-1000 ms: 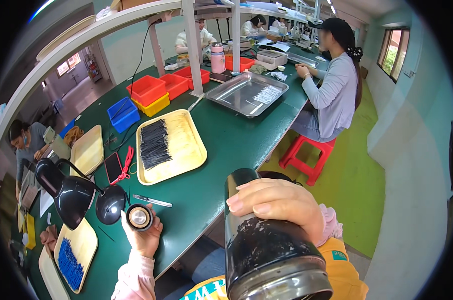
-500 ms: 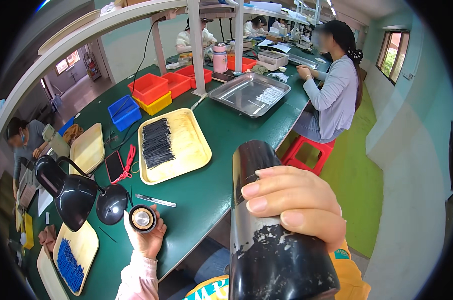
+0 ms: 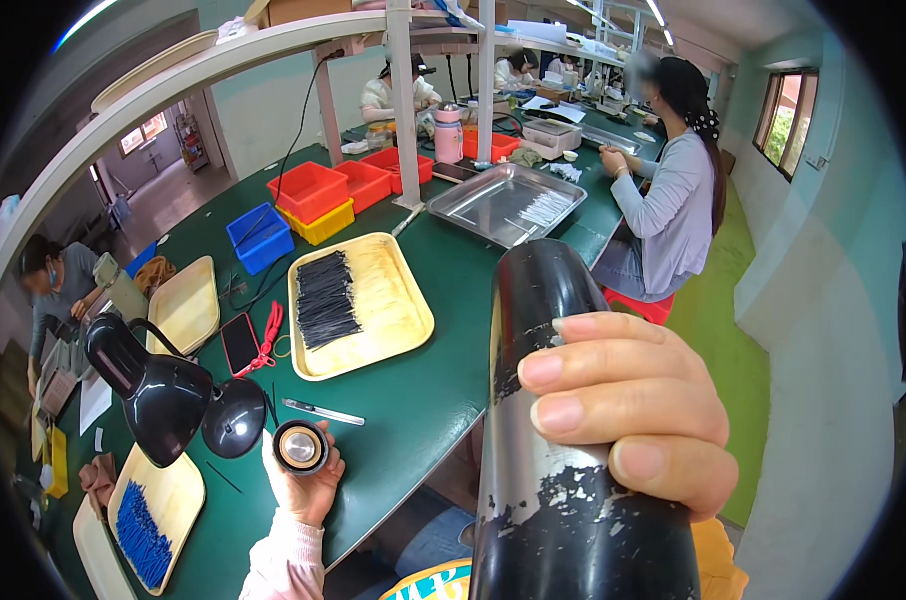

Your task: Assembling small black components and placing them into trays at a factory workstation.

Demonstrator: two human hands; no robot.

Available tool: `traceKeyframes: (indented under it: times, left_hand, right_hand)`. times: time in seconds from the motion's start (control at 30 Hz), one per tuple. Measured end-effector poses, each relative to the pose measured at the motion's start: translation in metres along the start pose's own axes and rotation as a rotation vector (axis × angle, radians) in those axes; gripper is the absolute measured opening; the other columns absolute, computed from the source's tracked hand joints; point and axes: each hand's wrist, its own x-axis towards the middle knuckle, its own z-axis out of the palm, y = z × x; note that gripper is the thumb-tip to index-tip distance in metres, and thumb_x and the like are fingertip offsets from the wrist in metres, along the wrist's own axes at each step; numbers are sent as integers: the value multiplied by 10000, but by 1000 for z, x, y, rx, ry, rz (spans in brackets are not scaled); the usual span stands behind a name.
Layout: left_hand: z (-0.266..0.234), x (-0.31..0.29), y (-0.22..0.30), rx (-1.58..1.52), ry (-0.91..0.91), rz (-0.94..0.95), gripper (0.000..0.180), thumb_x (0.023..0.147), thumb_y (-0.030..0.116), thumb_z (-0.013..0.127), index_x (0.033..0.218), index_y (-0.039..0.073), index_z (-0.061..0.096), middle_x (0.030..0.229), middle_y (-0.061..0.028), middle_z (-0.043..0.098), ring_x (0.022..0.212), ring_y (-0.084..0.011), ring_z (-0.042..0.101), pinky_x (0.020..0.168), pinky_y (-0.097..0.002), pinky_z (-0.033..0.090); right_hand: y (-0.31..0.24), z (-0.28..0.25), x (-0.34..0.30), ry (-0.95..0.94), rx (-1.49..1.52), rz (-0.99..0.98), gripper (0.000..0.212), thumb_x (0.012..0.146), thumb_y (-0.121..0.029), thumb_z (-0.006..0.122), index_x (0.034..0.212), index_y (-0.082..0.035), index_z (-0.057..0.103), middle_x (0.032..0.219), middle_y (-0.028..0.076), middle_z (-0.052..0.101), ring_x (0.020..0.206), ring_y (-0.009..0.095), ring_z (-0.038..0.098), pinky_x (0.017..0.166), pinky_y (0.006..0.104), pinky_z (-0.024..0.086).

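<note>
Close in front of me is a black metal flask [image 3: 583, 545], its paint chipped down to bare silver in the middle. My right hand [image 3: 638, 410] wraps round its side, fingers across the worn patch. The flask leans with its far end away from me; its near end runs out of the picture's lower edge. Lower left, my left hand [image 3: 311, 492] grips a round black lid [image 3: 301, 447], whose inside with a tan ring and silver centre faces up. Just beyond that hand lies a utility knife [image 3: 323, 411] on the green table [image 3: 403, 440].
A black desk lamp [image 3: 158, 400] stands left of the lid. Trays hold black strips [image 3: 327, 300] and blue strips [image 3: 143, 535]. A phone [image 3: 240, 343], coloured bins [image 3: 310, 192] and a steel tray [image 3: 473, 205] lie farther back. A co-worker [image 3: 668, 190] sits at the right.
The flask and my right hand have shifted slightly right, the flask's far end now a little higher in view. The whole scene has moved a little right with my head. Both grips stay.
</note>
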Motion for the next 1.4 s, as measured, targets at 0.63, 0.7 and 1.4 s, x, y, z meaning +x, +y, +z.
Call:
traceKeyframes:
  times: [0.63, 0.7, 1.4]
  left_hand:
    - [-7, 4, 1, 4, -29, -43, 641, 791, 557, 328, 951, -33, 523, 741, -101, 530, 542, -178, 453, 521, -269, 358]
    - [-8, 4, 1, 8, -47, -39, 641, 792, 556, 328, 951, -33, 524, 740, -101, 530, 543, -179, 454, 521, -270, 359]
    - [0, -2, 1, 22, -33, 13, 640, 792, 550, 332, 960, -38, 520, 746, -102, 528, 544, -186, 447, 521, -275, 357]
  right_hand:
    - [4, 0, 9, 21, -83, -67, 329, 761, -181, 549, 1028, -84, 381, 864, 124, 553, 754, 285, 580, 744, 427, 447]
    - [3, 0, 10, 20, -84, -58, 330, 762, -179, 548, 1029, -84, 379, 864, 125, 554, 754, 286, 581, 745, 429, 446]
    - [2, -3, 12, 44, -93, -71, 306, 778, -190, 519, 1026, -70, 387, 844, 137, 561, 736, 289, 586, 729, 432, 453]
